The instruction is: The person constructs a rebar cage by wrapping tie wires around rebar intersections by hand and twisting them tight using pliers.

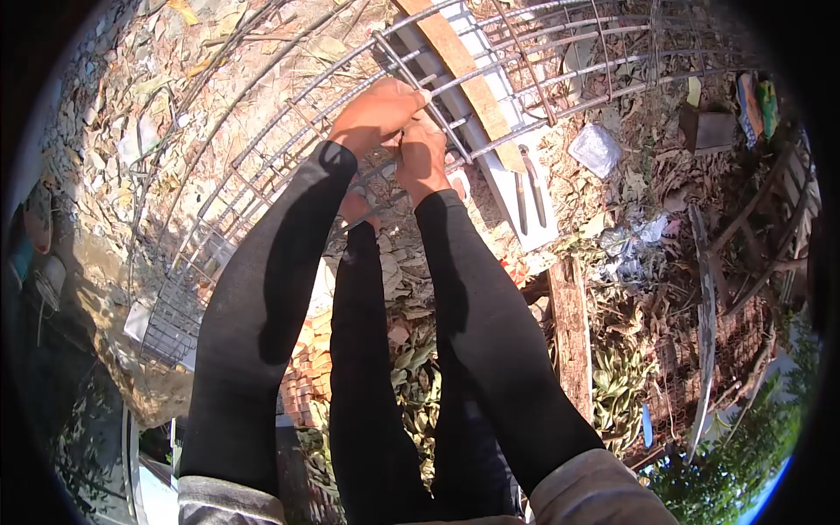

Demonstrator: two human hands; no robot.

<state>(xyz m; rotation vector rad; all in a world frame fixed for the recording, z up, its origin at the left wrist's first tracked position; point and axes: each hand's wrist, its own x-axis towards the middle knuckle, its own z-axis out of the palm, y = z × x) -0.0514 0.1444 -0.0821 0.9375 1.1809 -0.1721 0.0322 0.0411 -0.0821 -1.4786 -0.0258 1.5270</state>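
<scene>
Left hand and right hand meet at one rebar cage, fingers curled; whether clamped, I cannot tell. The cage's long axis curves from near left to far right.

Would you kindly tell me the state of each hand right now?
Left hand: curled at the metal cage; whether it grips anything cannot be told.
Right hand: curled close against the left; what it holds, if anything, cannot be told.
</scene>
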